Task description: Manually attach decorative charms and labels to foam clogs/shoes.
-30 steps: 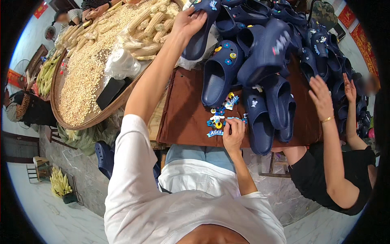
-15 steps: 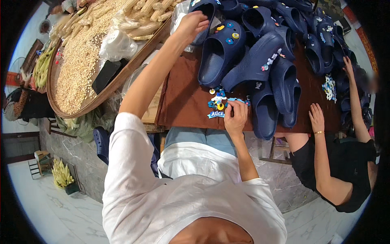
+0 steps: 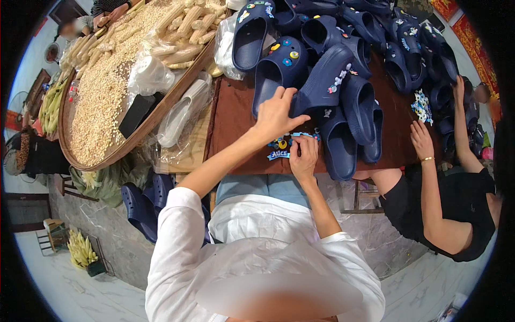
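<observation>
My left hand [image 3: 280, 111] is open, thumb and fingers apart, over the near edge of a navy clog [image 3: 274, 72] with blue and yellow charms; I cannot tell whether it touches it. On the brown table cover [image 3: 230, 115], my right hand [image 3: 304, 156] rests with slightly bent fingers against a small group of colourful shoe charms [image 3: 279, 145], including a blue lettered banner. Nothing shows in its grasp. Beside it lie a clog with character charms [image 3: 327, 80] and a plainer clog [image 3: 340, 147]. Another decorated clog [image 3: 251, 40] stands farther back.
Many navy clogs [image 3: 370, 32] are heaped at the back. A co-worker's hand [image 3: 422, 138] rests near another charm pile [image 3: 422, 107] on the right. At left, a big wooden-rimmed tray [image 3: 145, 144] holds corn kernels, cobs and a black object [image 3: 140, 114]. More clogs [image 3: 140, 212] lie below.
My left hand has come down from the clog at the back left toward the table's near side. My right hand stays by the charms. The whole view has shifted slightly.
</observation>
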Demonstrator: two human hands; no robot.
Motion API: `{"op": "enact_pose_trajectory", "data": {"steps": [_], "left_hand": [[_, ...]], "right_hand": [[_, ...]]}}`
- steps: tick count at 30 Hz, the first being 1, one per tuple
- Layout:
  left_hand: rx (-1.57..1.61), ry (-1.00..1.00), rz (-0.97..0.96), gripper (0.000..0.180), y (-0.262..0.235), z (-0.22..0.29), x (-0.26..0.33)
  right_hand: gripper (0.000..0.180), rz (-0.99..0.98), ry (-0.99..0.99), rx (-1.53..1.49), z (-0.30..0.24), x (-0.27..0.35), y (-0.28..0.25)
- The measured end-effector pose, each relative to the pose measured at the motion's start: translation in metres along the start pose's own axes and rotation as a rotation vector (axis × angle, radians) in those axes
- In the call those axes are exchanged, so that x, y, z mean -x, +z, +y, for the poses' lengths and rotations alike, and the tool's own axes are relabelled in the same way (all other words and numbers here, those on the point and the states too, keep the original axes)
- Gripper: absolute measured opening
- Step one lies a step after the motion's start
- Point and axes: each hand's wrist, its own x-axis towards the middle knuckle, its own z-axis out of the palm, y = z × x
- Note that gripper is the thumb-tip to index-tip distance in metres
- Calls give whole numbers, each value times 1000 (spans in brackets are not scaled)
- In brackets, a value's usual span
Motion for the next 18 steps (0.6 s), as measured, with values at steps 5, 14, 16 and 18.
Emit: {"op": "enact_pose_trajectory", "data": {"steps": [5,14,16,18], "left_hand": [[-8,-112,3,58,27,-5,-3],[226,-29,255,44,-6,9,-26],[223,-38,252,46,-19,-3,-48],[192,-82,240,49,-31,-17,-75]], "right_hand": [[13,-20,1,8,-1,2,2],[13,-21,9,50,-2,2,0],[14,-22,13,50,-1,1,1],[14,-25,16,43,-2,0,1]]}}
